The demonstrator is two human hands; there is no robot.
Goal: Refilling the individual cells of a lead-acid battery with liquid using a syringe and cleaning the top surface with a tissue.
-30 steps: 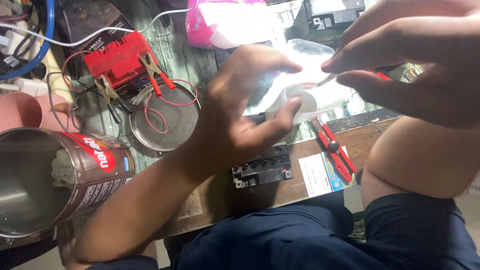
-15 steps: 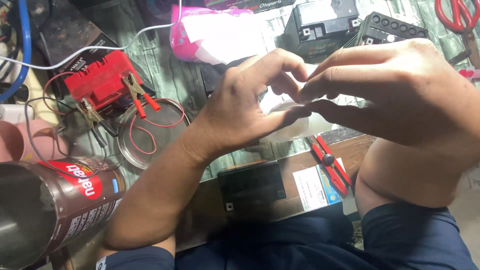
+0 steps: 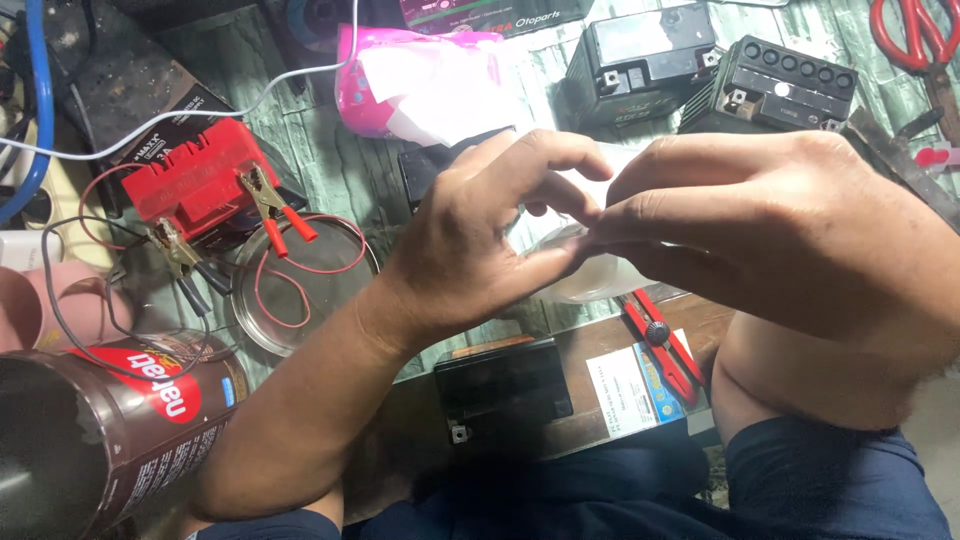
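My left hand [image 3: 470, 240] and my right hand [image 3: 790, 230] meet fingertip to fingertip above the bench. Between them is a translucent white plastic container [image 3: 600, 282], mostly hidden by the fingers. My left thumb lies under it and the left fingers curl over the top. My right fingers are pinched together against the left thumb tip; whatever small thing they pinch is hidden. A small black battery [image 3: 505, 392] sits just below the hands at the bench edge, with a red-handled cutter [image 3: 665, 345] beside it.
A red battery [image 3: 200, 180] with clips and red and black wires sits at left by a round metal dish [image 3: 300, 285]. A brown tin can [image 3: 110, 430] lies at lower left. Two black batteries [image 3: 640, 60] [image 3: 770, 85], a pink-white bag [image 3: 420, 85] and red scissors [image 3: 915, 35] are behind.
My hands have come together from apart and now pinch at one point. The thin red-handled tool seen in my right hand a second ago is out of sight. The view has shifted.
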